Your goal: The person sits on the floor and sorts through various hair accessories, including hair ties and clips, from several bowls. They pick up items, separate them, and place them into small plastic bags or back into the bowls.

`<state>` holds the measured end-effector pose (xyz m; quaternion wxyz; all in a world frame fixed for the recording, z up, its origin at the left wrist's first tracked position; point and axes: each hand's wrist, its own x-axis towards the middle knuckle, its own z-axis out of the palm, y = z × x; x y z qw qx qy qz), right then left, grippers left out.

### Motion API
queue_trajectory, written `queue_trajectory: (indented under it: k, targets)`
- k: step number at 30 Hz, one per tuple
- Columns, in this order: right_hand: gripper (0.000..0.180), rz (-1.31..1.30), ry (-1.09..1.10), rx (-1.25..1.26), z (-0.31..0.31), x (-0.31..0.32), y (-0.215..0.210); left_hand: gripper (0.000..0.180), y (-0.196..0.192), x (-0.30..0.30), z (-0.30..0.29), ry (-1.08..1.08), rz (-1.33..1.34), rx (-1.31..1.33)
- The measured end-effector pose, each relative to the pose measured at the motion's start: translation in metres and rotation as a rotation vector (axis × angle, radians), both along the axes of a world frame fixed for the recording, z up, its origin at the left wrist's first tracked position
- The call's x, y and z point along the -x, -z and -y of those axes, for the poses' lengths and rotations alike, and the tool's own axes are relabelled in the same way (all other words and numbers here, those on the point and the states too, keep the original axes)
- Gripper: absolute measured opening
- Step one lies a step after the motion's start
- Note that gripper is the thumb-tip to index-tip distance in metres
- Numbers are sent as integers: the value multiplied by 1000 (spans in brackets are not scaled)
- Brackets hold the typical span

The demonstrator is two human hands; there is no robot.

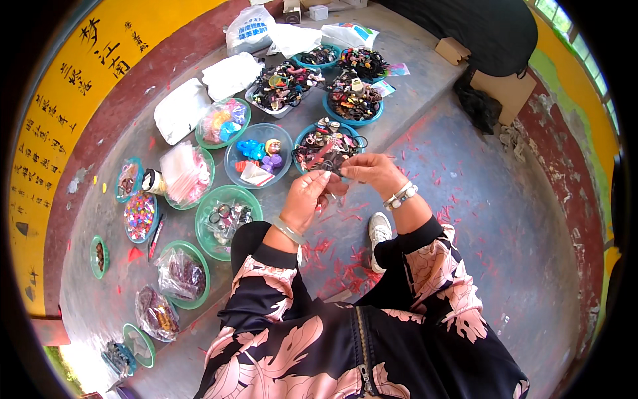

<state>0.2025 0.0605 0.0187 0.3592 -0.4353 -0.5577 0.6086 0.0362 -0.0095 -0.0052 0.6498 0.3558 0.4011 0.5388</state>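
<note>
My left hand, with a pale bangle on its wrist, is closed in a pinch in front of me. My right hand, wearing beaded bracelets, pinches close beside it, fingertips almost meeting the left ones. Something small and dark shows between the fingers, too small and covered to name. Just beyond the hands stands a blue bowl heaped with dark hair ties and small ornaments. Left of it, a clear blue bowl holds blue, purple and orange pieces. A green bowl with dark rings and bagged bits sits by my left knee.
Farther back are more bowls of hair accessories and white plastic bags. Along the left are a bowl of colourful beads, a pen and bagged goods. Red scraps litter the floor around my shoe.
</note>
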Motion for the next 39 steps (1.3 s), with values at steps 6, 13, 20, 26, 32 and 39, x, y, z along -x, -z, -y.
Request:
queue_trajectory:
  k: [6,13,20,26,32,39]
  targets:
    - [9,-56,-117,246,1,-3,1,24,0,2,2,37,-12,29]
    - [11,-159,-72,310,5,2,0,20,-3,2,1,-12,39,43]
    - [13,-175,-73,290,2,3,11,17,0,2,1,-8,80,21]
    - [9,-130,-134,274,1,1,9,14,4,3,1,-61,56,17]
    - [10,-149,-122,287,4,2,7,11,0,0,1,-113,-15,-17]
    - [17,-154,-65,236,8,7,-2,11,1,1,3,-216,-159,-51]
